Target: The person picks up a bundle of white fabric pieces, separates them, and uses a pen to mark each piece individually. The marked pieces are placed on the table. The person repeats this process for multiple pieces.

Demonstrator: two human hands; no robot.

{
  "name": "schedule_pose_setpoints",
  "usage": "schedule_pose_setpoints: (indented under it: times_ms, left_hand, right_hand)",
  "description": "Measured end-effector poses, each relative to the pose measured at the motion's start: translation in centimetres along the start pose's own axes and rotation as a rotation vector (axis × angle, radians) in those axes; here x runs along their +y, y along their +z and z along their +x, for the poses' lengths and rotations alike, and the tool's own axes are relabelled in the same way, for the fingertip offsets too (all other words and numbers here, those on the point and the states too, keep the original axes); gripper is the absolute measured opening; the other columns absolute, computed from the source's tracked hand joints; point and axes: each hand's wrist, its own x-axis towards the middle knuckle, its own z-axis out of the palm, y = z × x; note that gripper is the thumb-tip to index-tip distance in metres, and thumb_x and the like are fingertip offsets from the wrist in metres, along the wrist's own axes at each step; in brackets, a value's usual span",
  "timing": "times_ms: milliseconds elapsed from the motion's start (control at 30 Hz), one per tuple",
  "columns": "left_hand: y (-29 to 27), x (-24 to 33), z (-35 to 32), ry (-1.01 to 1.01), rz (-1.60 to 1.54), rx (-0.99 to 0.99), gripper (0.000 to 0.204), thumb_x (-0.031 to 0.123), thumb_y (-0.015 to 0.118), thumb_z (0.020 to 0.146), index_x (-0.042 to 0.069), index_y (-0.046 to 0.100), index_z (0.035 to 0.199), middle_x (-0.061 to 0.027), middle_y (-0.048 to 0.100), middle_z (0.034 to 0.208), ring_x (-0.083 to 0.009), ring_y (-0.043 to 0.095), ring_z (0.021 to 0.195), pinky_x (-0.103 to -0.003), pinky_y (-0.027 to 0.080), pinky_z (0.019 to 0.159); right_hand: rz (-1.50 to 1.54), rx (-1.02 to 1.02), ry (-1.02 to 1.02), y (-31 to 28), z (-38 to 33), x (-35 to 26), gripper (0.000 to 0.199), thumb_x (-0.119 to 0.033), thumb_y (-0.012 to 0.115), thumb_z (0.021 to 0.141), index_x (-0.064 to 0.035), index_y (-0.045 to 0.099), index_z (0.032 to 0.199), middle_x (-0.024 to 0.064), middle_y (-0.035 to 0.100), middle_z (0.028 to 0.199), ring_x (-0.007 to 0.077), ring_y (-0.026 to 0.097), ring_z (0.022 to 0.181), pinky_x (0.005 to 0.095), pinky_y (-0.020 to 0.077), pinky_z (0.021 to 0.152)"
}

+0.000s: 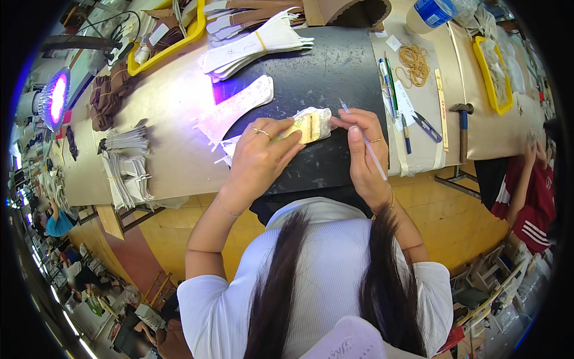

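Note:
My left hand [260,149] holds a small yellow pattern piece [310,127] with a narrow slot down on a pale cut piece [325,123], its fingers pressed across the yellow. In my right hand [366,157] is a slim whitish pen [375,160], its pointed end up and away from me beside the pale piece. Both hands are over a black mat [326,164]. Beyond my left hand lies another pale cut piece [242,107], lit pinkish. A banded stack of white cut pieces [258,45] sits farther back.
At right lie rubber bands [414,63], pens, a utility knife [427,127], a yellow ruler [442,107] and a hammer [463,128]. White bundles [127,170] and a glowing purple lamp [58,99] are at left. Yellow trays [494,78] stand about. Another person sits at far right.

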Motion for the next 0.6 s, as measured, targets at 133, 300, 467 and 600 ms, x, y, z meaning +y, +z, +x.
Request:
schedule_pose_setpoints:
  times_ms: [133,300,467,600]
  left_hand:
    - [0.33,-0.44,0.32,0.028,0.018,-0.006,0.021,0.015,0.082,0.079,0.005,0.076,0.097,-0.0081,0.072,0.109,-0.0261,0.065,0.095,-0.039,0.052,0.084]
    - [0.39,-0.62,0.63,0.068,0.05,0.004,0.022,0.016,0.082,0.079,0.006,0.076,0.097,-0.0074,0.072,0.11,-0.0253,0.065,0.095,-0.038,0.051,0.083]
    - [0.59,-0.78,0.52,0.081,0.071,0.011,0.022,0.016,0.082,0.079,0.006,0.076,0.097,-0.0072,0.072,0.11,-0.0243,0.064,0.093,-0.038,0.05,0.082]
    - [0.42,-0.09,0.78,0.077,0.103,0.021,0.023,0.014,0.084,0.076,0.007,0.077,0.097,-0.0064,0.073,0.108,-0.0238,0.064,0.087,-0.037,0.05,0.077]
  right_hand:
    - [-0.015,0.009,-0.005,-0.02,0.22,-0.01,0.019,-0.013,0.051,0.107,-0.0003,0.062,0.115,0.0183,0.064,0.114,0.0329,0.064,0.106,0.0384,0.0499,0.095]
    - [-0.073,-0.012,-0.036,-0.17,0.38,0.4,0.018,-0.013,0.052,0.106,-0.001,0.062,0.115,0.0172,0.065,0.114,0.0335,0.064,0.105,0.0398,0.0488,0.094]
    - [-0.096,-0.006,0.0,-0.06,0.21,0.26,0.016,-0.01,0.054,0.103,-0.002,0.063,0.114,0.0166,0.068,0.111,0.0334,0.064,0.103,0.0406,0.0485,0.092]
    - [-0.192,-0.04,-0.086,0.18,0.4,-0.14,0.013,-0.006,0.06,0.098,-0.0023,0.064,0.11,0.0149,0.071,0.103,0.032,0.066,0.098,0.0405,0.0487,0.09]
